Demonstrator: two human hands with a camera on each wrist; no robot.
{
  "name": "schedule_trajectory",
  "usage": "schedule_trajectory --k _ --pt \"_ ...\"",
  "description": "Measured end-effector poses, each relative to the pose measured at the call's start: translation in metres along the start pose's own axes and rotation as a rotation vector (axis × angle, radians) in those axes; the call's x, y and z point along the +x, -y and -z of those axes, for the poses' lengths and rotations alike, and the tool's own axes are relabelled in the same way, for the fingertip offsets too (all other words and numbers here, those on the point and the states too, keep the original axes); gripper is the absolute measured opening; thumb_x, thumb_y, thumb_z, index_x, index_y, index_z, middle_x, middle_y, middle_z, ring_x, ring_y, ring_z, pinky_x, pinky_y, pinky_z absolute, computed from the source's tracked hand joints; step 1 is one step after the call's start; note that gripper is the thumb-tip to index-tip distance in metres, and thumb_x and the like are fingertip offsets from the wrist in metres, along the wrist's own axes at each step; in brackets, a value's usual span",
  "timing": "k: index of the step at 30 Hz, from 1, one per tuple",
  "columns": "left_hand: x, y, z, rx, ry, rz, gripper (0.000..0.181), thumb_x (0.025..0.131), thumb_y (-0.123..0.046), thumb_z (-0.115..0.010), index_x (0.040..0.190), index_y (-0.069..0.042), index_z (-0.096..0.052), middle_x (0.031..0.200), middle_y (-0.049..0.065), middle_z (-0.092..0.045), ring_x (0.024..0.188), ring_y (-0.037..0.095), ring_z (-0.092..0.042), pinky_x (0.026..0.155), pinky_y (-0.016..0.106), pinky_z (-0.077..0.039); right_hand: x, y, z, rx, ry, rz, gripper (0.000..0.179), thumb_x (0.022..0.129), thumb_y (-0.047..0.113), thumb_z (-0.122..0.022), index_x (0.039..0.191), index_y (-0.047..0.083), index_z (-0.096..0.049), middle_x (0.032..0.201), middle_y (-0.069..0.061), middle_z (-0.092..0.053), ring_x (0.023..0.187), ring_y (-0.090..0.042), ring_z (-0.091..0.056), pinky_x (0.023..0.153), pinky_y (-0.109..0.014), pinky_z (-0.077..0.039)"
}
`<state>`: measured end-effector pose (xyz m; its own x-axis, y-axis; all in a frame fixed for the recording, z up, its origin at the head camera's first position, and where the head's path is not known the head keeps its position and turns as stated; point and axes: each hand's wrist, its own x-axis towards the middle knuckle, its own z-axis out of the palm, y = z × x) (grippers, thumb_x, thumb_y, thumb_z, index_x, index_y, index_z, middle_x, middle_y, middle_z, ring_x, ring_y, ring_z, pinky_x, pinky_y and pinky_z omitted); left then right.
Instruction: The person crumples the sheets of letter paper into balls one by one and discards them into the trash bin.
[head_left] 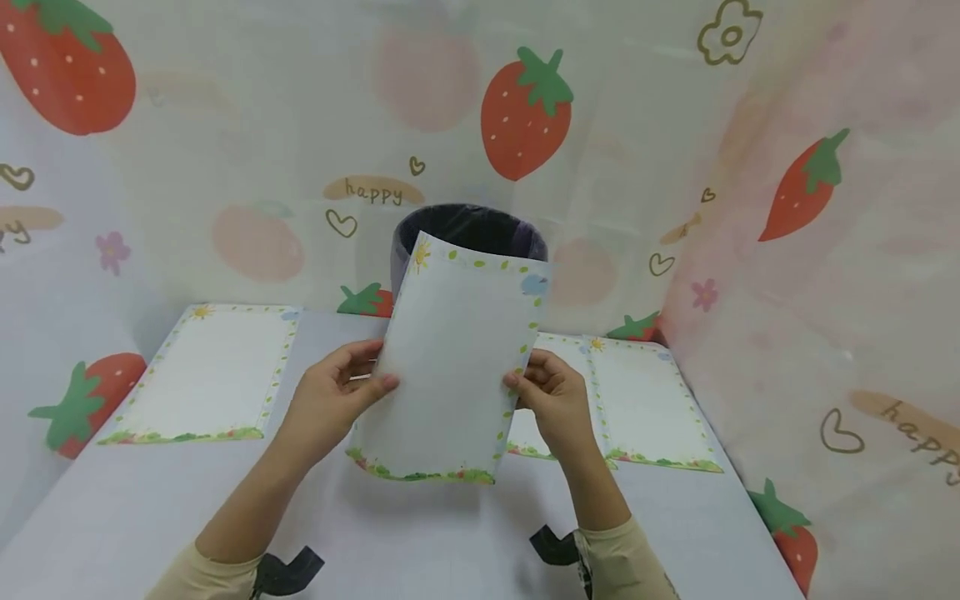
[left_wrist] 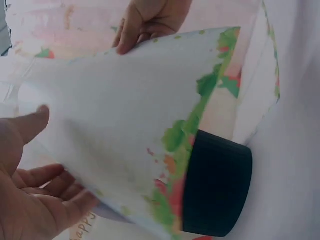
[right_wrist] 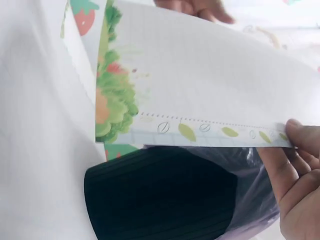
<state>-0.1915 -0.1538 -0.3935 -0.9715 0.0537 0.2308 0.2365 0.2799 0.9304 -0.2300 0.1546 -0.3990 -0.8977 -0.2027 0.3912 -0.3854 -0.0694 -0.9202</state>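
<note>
A sheet of white paper (head_left: pixel 450 358) with a printed border of leaves, a sun and a cloud is held up over the table, slightly bowed. My left hand (head_left: pixel 330 396) holds its left edge, thumb in front and fingers behind. At the opposite edge my right hand (head_left: pixel 552 400) pinches the paper between thumb and fingers. Behind the sheet stands a dark bin (head_left: pixel 405 242) with a dark plastic liner; the paper hides most of it in the head view. The right wrist view shows the bin's ribbed side (right_wrist: pixel 160 195) below the paper.
On the white table (head_left: pixel 420 550), a similar bordered sheet (head_left: pixel 217 371) lies at the left. Two more sheets lie at the right, the outer one (head_left: pixel 648 400) overlapping or adjoining its neighbour (head_left: pixel 558 350). A strawberry-print curtain (head_left: pixel 300 125) surrounds the table's back and sides.
</note>
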Motion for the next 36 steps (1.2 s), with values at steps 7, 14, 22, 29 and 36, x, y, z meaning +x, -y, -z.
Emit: schedule_trajectory --k 7,14,22,29,36 --pt "-0.002 -0.003 -0.017 0.146 0.125 0.024 0.096 0.079 -0.053 -0.085 0.154 -0.011 -0.043 0.149 0.010 -0.053 0.138 0.031 -0.051 0.114 0.051 -0.043 -0.004 0.003 -0.011 -0.071 0.006 0.002 0.030 0.093 0.005 -0.075 0.121 -0.001 -0.066 0.094 -0.011 -0.073 0.079 -0.019 -0.074 0.067 -0.033 -0.063" --pt "-0.009 0.000 -0.030 0.071 0.138 0.068 0.072 0.083 -0.050 -0.083 0.141 -0.016 -0.058 0.130 0.007 -0.062 0.115 0.024 -0.063 0.096 0.043 -0.056 -0.012 -0.002 -0.030 -0.144 -0.073 0.027 0.046 0.092 0.005 -0.077 0.134 0.007 -0.059 0.118 -0.013 -0.067 0.096 -0.019 -0.073 0.077 -0.027 -0.061" --pt "-0.011 0.001 -0.038 -0.120 0.065 0.148 0.061 0.086 -0.032 -0.084 0.134 -0.006 -0.056 0.116 0.011 -0.075 0.101 0.021 -0.072 0.086 0.033 -0.060 -0.020 -0.010 -0.049 -0.374 -0.213 0.167 0.058 0.088 0.008 -0.082 0.137 0.004 -0.050 0.137 -0.009 -0.047 0.124 -0.023 -0.054 0.106 -0.031 -0.050" --pt "-0.011 0.000 -0.039 -0.226 -0.024 0.108 0.053 0.084 -0.027 -0.086 0.127 -0.006 -0.064 0.118 0.012 -0.071 0.102 0.021 -0.071 0.084 0.029 -0.060 -0.024 -0.008 -0.056 -0.709 -0.236 0.562 0.083 0.084 0.013 -0.086 0.151 -0.003 -0.040 0.151 -0.020 -0.043 0.142 -0.033 -0.044 0.119 -0.033 -0.036" --pt "-0.012 -0.002 -0.038 -0.269 -0.014 0.090 0.053 0.082 -0.026 -0.088 0.122 -0.005 -0.063 0.109 0.013 -0.075 0.092 0.022 -0.073 0.080 0.030 -0.061 -0.023 0.001 -0.054 -0.769 -0.006 0.656 0.109 0.079 0.039 -0.089 0.158 -0.006 -0.027 0.166 -0.024 -0.026 0.154 -0.043 -0.023 0.127 -0.043 -0.020"
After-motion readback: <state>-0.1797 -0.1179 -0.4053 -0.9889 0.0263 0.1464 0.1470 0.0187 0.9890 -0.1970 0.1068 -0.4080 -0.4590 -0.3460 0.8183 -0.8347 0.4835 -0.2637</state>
